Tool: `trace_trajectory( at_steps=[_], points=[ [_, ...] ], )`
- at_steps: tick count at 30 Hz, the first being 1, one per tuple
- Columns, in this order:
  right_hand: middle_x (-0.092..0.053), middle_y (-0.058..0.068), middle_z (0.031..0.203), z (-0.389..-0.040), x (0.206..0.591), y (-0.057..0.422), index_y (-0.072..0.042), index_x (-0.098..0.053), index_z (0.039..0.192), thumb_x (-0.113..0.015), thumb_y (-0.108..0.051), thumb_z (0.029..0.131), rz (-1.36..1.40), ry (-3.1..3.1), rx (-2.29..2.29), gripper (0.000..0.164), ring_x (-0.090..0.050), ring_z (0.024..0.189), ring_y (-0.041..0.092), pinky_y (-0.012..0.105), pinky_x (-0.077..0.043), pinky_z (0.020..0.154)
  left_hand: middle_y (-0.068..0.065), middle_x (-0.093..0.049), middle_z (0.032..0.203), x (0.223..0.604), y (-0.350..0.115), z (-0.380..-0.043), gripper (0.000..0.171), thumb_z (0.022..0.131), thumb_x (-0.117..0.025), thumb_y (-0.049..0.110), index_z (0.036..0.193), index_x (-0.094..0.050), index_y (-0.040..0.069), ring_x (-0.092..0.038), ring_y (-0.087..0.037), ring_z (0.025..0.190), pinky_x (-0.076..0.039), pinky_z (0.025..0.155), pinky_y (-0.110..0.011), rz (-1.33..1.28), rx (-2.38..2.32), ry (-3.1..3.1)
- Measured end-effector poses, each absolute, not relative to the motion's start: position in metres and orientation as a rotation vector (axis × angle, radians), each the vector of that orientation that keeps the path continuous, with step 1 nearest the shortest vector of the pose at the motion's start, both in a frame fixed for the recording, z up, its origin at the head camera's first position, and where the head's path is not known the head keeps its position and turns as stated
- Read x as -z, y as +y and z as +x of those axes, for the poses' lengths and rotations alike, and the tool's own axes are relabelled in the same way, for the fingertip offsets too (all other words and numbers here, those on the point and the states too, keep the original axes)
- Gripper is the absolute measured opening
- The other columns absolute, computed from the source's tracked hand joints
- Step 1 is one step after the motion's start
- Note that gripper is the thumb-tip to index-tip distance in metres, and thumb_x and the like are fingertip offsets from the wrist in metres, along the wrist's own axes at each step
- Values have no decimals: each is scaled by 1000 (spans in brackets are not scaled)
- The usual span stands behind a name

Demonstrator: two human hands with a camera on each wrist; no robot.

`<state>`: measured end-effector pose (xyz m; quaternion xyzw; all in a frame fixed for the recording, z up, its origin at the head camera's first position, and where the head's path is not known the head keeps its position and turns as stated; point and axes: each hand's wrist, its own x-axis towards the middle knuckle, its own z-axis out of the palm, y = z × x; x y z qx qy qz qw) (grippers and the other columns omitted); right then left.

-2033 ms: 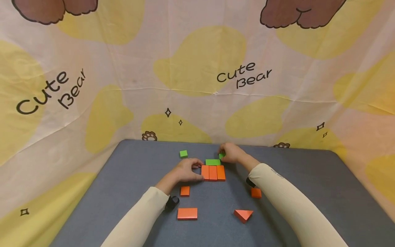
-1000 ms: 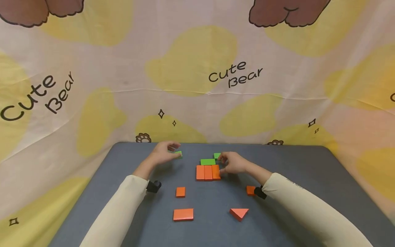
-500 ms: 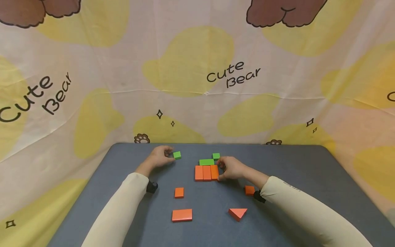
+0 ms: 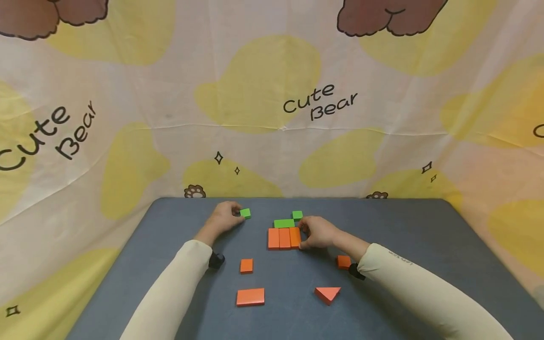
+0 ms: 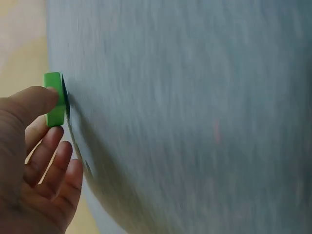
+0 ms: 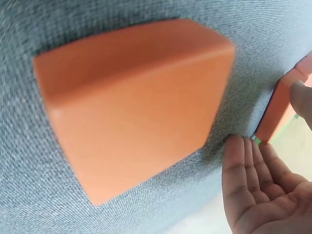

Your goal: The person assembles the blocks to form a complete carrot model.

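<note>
Grey table (image 4: 289,321) spans lower head view, with right hand (image 4: 321,232) right of centre, fingers loosely extended, thumb apart, and left hand (image 4: 223,218) left of centre, fingers pinching; former touches right side of three abutting orange blocks (image 4: 284,238) near centre, latter grips small green block (image 4: 245,213) just left.

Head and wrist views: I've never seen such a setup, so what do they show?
No machine here: a person works bare-handed. The wide picture comes from a camera on the head; the two close-ups come from one on each wrist. At the gray table, the left hand pinches a small green block, while the right hand touches the right end of three orange blocks set side by side. Nearer the person lie a reddish rectangle and a reddish triangle. One orange square looms large in the right wrist picture, being close to that camera.
</note>
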<state>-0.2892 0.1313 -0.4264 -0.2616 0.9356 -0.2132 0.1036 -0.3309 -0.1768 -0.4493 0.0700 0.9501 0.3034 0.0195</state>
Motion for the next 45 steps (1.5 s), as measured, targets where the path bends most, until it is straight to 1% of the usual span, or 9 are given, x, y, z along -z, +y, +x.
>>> trace_trajectory(
  at_steps=[7, 12, 15, 20, 33, 45],
  points=[
    [-64, 6, 96, -290, 429, 129, -6, -64, 110, -85, -23, 72, -705, 2783, 601, 47, -57, 82, 15, 35, -51, 77, -6, -66, 106, 450, -144, -327, 30, 85, -71, 22, 113, -69, 11, -60, -20, 96, -51, 84, -40, 286, -968, 2941],
    [-63, 5, 95, -289, 429, 129, -6, -64, 110, -85, -23, 72, -693, 2779, 614, 47, -56, 83, 15, 35, -51, 78, -5, -66, 105, 451, -129, -326, 30, 85, -71, 23, 113, -69, 12, -60, -20, 95, -51, 83, -39, 293, -1011, 2930],
    [-63, 5, 97, -289, 429, 130, -7, -64, 111, -84, -23, 72, -694, 2781, 611, 47, -56, 85, 15, 35, -51, 79, -5, -66, 106, 452, -125, -328, 30, 86, -71, 23, 114, -69, 13, -61, -20, 97, -51, 84, -40, 315, -996, 2944],
    [-64, 5, 99, -288, 428, 130, -7, -64, 112, -84, -23, 73, -699, 2785, 607, 47, -57, 86, 16, 37, -51, 80, -5, -67, 109, 453, -122, -329, 30, 86, -71, 24, 114, -69, 14, -62, -21, 102, -51, 87, -41, 347, -966, 2956],
    [-65, 6, 100, -290, 432, 132, -6, -64, 113, -84, -23, 73, -737, 2774, 611, 48, -58, 85, 16, 35, -52, 79, -2, -67, 109, 456, -121, -330, 28, 86, -71, 27, 113, -70, 19, -62, -19, 101, -52, 86, -41, 330, -949, 2918],
    [-64, 6, 100, -290, 431, 132, -6, -64, 114, -84, -23, 73, -726, 2767, 604, 48, -57, 84, 15, 34, -52, 78, 0, -68, 108, 454, -122, -328, 29, 85, -72, 28, 113, -71, 21, -62, -18, 99, -52, 86, -40, 344, -967, 2909]
  ],
)
